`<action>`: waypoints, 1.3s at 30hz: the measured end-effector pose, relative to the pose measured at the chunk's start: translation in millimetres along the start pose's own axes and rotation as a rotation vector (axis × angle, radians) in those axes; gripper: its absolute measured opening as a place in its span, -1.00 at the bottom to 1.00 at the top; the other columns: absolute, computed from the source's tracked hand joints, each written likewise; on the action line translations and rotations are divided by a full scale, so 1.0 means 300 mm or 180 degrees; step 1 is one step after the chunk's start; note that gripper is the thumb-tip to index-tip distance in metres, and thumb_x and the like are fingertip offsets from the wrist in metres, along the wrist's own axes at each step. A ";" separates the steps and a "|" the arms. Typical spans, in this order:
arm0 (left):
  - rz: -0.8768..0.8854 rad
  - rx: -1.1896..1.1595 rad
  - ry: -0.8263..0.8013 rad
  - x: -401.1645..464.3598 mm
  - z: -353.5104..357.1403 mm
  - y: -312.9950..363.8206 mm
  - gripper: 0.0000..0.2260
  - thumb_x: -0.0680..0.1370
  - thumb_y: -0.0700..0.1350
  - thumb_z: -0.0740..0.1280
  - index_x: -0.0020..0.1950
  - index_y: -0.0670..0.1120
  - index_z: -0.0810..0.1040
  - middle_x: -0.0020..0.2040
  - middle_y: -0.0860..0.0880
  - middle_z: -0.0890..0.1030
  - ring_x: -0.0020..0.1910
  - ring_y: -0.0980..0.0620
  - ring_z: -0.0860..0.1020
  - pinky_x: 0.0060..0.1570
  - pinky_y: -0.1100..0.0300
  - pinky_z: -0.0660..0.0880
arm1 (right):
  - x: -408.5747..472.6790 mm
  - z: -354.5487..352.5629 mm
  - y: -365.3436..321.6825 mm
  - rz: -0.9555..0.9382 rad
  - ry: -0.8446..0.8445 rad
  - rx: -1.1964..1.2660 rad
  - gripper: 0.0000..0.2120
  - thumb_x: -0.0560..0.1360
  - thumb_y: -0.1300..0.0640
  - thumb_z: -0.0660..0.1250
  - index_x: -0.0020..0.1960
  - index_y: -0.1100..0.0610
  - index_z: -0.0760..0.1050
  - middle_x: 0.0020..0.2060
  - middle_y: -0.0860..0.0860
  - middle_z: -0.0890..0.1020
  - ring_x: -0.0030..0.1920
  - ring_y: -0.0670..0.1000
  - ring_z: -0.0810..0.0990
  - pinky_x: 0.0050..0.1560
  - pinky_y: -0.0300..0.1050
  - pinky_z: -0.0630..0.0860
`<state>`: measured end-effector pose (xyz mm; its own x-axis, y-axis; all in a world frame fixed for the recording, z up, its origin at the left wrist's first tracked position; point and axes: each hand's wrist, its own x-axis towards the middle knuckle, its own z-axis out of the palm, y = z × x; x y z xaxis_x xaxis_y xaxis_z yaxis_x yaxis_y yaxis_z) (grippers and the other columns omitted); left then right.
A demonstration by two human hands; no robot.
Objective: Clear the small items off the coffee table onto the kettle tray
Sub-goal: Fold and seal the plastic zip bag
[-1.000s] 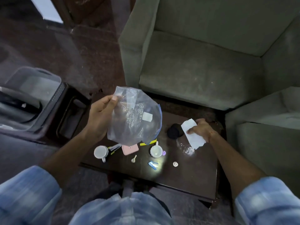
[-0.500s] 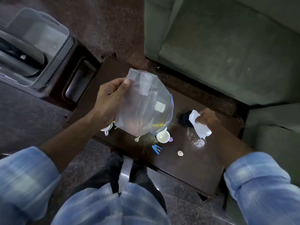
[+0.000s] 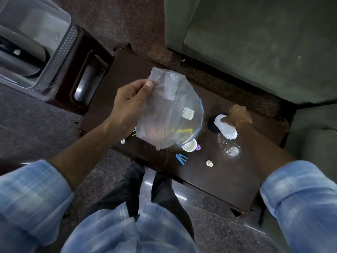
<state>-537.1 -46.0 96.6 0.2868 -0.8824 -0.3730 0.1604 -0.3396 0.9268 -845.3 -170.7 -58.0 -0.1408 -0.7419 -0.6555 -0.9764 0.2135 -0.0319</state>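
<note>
Fingers, left: our left hand [image 3: 127,108] pinches the top edge of a clear plastic bag [image 3: 169,114], thumb on the near face, the other fingers curled behind it.
Fingers, right: our right hand [image 3: 237,115] is closed on a piece of white paper [image 3: 227,129]; fingertips now press down at a black round object [image 3: 213,123] on the table.
Change, right hand: a second ago this hand held the paper flat, above and to the right of the black object; it has since travelled left and down onto it. Whether the fingers grip the black object too, we cannot tell.
Change, left hand: the bag hangs in the same grip as before, raised over the table's left half.
Change, view: our head has tipped further down, so our legs and both blue sleeves fill the lower part.
Coffee table [image 3: 237,179]: dark wood, directly ahead of our knees.
Small items remaining: a white cup [image 3: 190,145] with a small purple piece [image 3: 198,147] touching it, a blue clip [image 3: 181,158], a small pale cap [image 3: 209,163], and an overturned clear glass [image 3: 230,149] just below the right hand. Yellow sticks [image 3: 186,130] show through the bag.
Kettle tray [image 3: 62,66]: dark tray on the floor to our left, well apart from both hands, holding a clear-lidded kettle [image 3: 27,39].
Meaning for the task: we judge this a gathering step; nothing seen here has reached the tray, so most of the clearing remains.
</note>
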 end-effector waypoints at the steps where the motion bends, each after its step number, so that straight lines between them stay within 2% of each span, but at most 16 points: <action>1: 0.0017 0.0013 -0.0011 -0.002 0.004 -0.001 -0.80 0.65 -0.11 0.26 -0.04 0.00 0.68 -0.15 0.08 0.69 -0.14 0.14 0.62 -0.12 0.22 0.57 | -0.006 0.000 0.009 -0.0004 0.0112 0.0120 -0.46 0.37 0.03 0.49 0.25 0.24 0.47 0.20 0.24 0.57 0.18 0.26 0.58 0.13 0.04 0.56; 5: 0.0073 0.0042 -0.0102 -0.009 0.009 -0.007 -0.80 0.65 -0.11 0.26 -0.04 0.00 0.68 -0.14 0.09 0.69 -0.13 0.16 0.63 -0.13 0.25 0.57 | -0.037 0.017 0.046 -0.0002 0.0166 0.0394 -0.44 0.36 0.00 0.50 0.25 0.25 0.45 0.22 0.22 0.55 0.20 0.26 0.56 0.15 0.05 0.53; 8: 0.0120 0.0088 -0.0164 -0.012 0.002 -0.016 -0.80 0.65 -0.11 0.26 -0.02 0.00 0.68 -0.12 0.08 0.70 -0.12 0.15 0.64 -0.13 0.26 0.56 | -0.053 0.041 0.066 0.0231 0.0028 0.0459 -0.34 0.30 0.02 0.55 0.30 0.26 0.43 0.28 0.23 0.51 0.26 0.24 0.53 0.18 0.07 0.53; 10: 0.0152 0.0087 -0.0171 -0.014 -0.006 -0.024 -0.80 0.65 -0.10 0.26 -0.02 0.00 0.68 -0.12 0.08 0.70 -0.12 0.15 0.64 -0.14 0.28 0.56 | -0.053 0.052 0.072 0.0400 -0.0098 0.0657 -0.38 0.33 0.08 0.53 0.30 0.28 0.43 0.26 0.26 0.52 0.23 0.26 0.55 0.17 0.13 0.55; 13: 0.0174 0.0080 -0.0195 -0.021 -0.014 -0.037 -0.80 0.64 -0.09 0.27 -0.04 0.03 0.69 -0.14 0.09 0.70 -0.14 0.17 0.64 -0.17 0.29 0.56 | -0.057 0.073 0.077 0.0516 0.0261 0.0658 -0.54 0.37 0.23 0.44 0.24 0.32 0.47 0.19 0.29 0.58 0.17 0.28 0.60 0.13 0.13 0.58; 15: 0.0171 0.0043 -0.0172 -0.027 -0.022 -0.045 -0.79 0.64 -0.09 0.27 -0.07 0.04 0.69 -0.16 0.09 0.69 -0.16 0.17 0.63 -0.18 0.27 0.56 | -0.068 0.081 0.084 0.0528 0.0553 0.0638 -0.55 0.38 0.26 0.41 0.24 0.33 0.45 0.19 0.30 0.57 0.19 0.29 0.58 0.14 0.11 0.56; 20: 0.0179 0.0035 -0.0238 -0.044 -0.046 -0.036 -0.83 0.62 -0.03 0.30 -0.03 0.04 0.70 -0.11 0.07 0.70 -0.11 0.13 0.64 -0.13 0.25 0.57 | -0.149 0.040 0.080 0.0526 0.0539 0.1124 -0.46 0.39 0.17 0.43 0.30 0.30 0.36 0.24 0.29 0.53 0.22 0.29 0.55 0.17 0.11 0.53; 22: 0.0186 0.0023 -0.0309 -0.050 -0.057 -0.016 -0.83 0.62 -0.01 0.31 0.00 0.02 0.69 -0.09 0.04 0.70 -0.10 0.11 0.65 -0.14 0.23 0.58 | -0.224 -0.003 0.045 0.0191 0.0679 0.1489 -0.40 0.40 0.09 0.45 0.35 0.24 0.34 0.23 0.25 0.55 0.22 0.24 0.55 0.21 0.05 0.51; 25: 0.0241 0.0104 -0.0486 -0.052 -0.072 0.043 -0.82 0.61 0.01 0.31 0.04 -0.01 0.68 -0.06 -0.02 0.70 -0.07 0.04 0.65 -0.10 0.13 0.59 | -0.390 -0.105 -0.048 -0.0402 0.0776 0.2394 -0.35 0.36 -0.06 0.51 0.37 0.08 0.39 0.16 0.05 0.60 0.14 0.04 0.59 0.18 -0.09 0.51; 27: 0.0306 0.0165 -0.0657 -0.050 -0.081 0.105 -0.80 0.62 0.00 0.30 0.06 -0.07 0.67 -0.03 -0.08 0.70 -0.04 -0.02 0.64 -0.04 0.07 0.59 | -0.518 -0.192 -0.117 -0.0992 0.0601 0.3065 -0.41 0.36 -0.05 0.53 0.32 0.02 0.43 0.16 -0.01 0.61 0.14 -0.05 0.60 0.19 -0.15 0.51; 28: 0.0366 0.0223 -0.0754 -0.047 -0.084 0.142 -0.78 0.63 -0.01 0.29 0.07 -0.10 0.67 -0.02 -0.09 0.70 -0.03 -0.02 0.64 -0.03 0.10 0.59 | -0.578 -0.239 -0.145 -0.1330 0.0453 0.3296 -0.45 0.36 -0.02 0.53 0.30 -0.01 0.45 0.18 -0.02 0.61 0.18 -0.07 0.58 0.22 -0.16 0.49; 31: 0.0465 0.0412 -0.1157 -0.039 -0.079 0.266 -0.77 0.64 -0.05 0.27 0.08 -0.15 0.65 -0.02 -0.11 0.69 -0.05 -0.02 0.64 -0.05 0.16 0.59 | -0.725 -0.387 -0.210 -0.2192 -0.0102 0.3297 -0.38 0.30 -0.06 0.51 0.32 -0.09 0.41 0.30 -0.07 0.55 0.33 -0.15 0.48 0.36 -0.16 0.36; 33: 0.0470 0.0474 -0.1407 -0.031 -0.065 0.346 -0.79 0.64 -0.07 0.27 0.05 -0.15 0.65 -0.05 -0.14 0.67 -0.08 -0.03 0.62 -0.05 0.15 0.57 | -0.789 -0.467 -0.246 -0.2502 -0.0399 0.3013 -0.31 0.30 -0.02 0.50 0.39 -0.02 0.37 0.33 -0.07 0.52 0.35 -0.17 0.46 0.38 -0.16 0.34; 34: 0.0492 0.0506 -0.1517 -0.026 -0.058 0.384 -0.80 0.64 -0.09 0.27 0.04 -0.14 0.66 -0.06 -0.13 0.67 -0.09 -0.02 0.61 -0.05 0.16 0.56 | -0.811 -0.497 -0.259 -0.2600 -0.0548 0.2980 -0.33 0.32 0.05 0.50 0.39 0.06 0.39 0.32 -0.02 0.55 0.32 -0.11 0.50 0.36 -0.13 0.40; 37: 0.0583 0.0575 -0.1786 -0.019 -0.043 0.489 -0.83 0.62 -0.06 0.30 0.05 -0.06 0.68 -0.05 -0.07 0.70 -0.07 0.03 0.64 -0.03 0.20 0.57 | -0.868 -0.546 -0.287 -0.2745 -0.0728 0.3280 -0.56 0.34 0.24 0.48 0.18 0.32 0.52 0.07 0.20 0.67 0.03 0.09 0.64 0.07 -0.07 0.61; 39: 0.0721 0.0603 -0.1643 -0.014 -0.041 0.533 -0.82 0.58 -0.01 0.36 0.13 0.00 0.66 0.01 -0.06 0.71 0.01 0.02 0.67 0.02 0.17 0.59 | -0.901 -0.559 -0.294 -0.2718 -0.0447 0.3481 -0.69 0.34 0.24 0.50 0.02 0.36 0.56 -0.10 0.22 0.69 -0.13 0.11 0.65 -0.11 -0.06 0.62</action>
<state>-500.9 -92.3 245.7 -0.2098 -0.9678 -0.1392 -0.0362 -0.1346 0.9902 -748.7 -95.6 248.7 0.5075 -0.8377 -0.2020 -0.1203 0.1632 -0.9792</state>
